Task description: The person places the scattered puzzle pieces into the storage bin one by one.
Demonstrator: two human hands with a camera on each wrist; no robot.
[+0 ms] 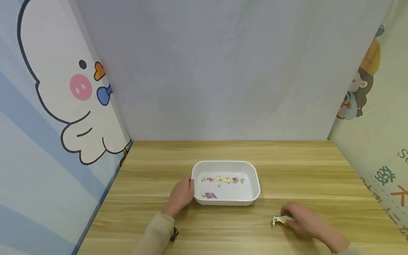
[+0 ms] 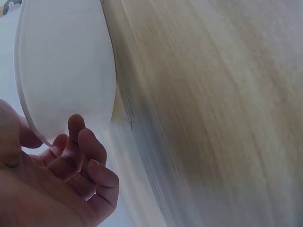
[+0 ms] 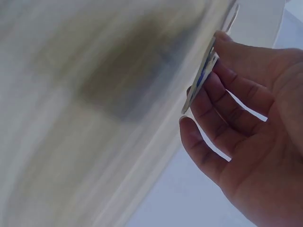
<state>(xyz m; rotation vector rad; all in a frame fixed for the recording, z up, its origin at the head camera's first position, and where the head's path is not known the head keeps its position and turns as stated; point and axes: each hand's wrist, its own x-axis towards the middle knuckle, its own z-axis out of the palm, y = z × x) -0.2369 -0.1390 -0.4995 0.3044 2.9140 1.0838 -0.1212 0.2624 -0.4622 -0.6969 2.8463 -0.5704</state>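
A white rectangular plastic tray [image 1: 227, 202] stands on the wooden table. My left hand [image 1: 182, 194] grips its left end, thumb over the rim and fingers curled against the outer wall, as the left wrist view shows with the hand [image 2: 71, 170] at the tray wall [image 2: 71, 66]. To the right of the tray, my right hand [image 1: 304, 219] pinches a thin, flat, irregular piece [image 1: 279, 219], yellowish with some blue, low over the table. In the right wrist view the piece [image 3: 201, 75] is seen edge-on between thumb and fingertips of the hand [image 3: 246, 113].
Inside the tray, several small coloured cut-out pieces [image 1: 227, 180] lie in a row, with a purple piece [image 1: 210, 195] at the front left. The wooden table [image 1: 287, 170] meets a pale curtain [image 1: 223, 71] behind and printed cloths [image 1: 47, 152] at the sides.
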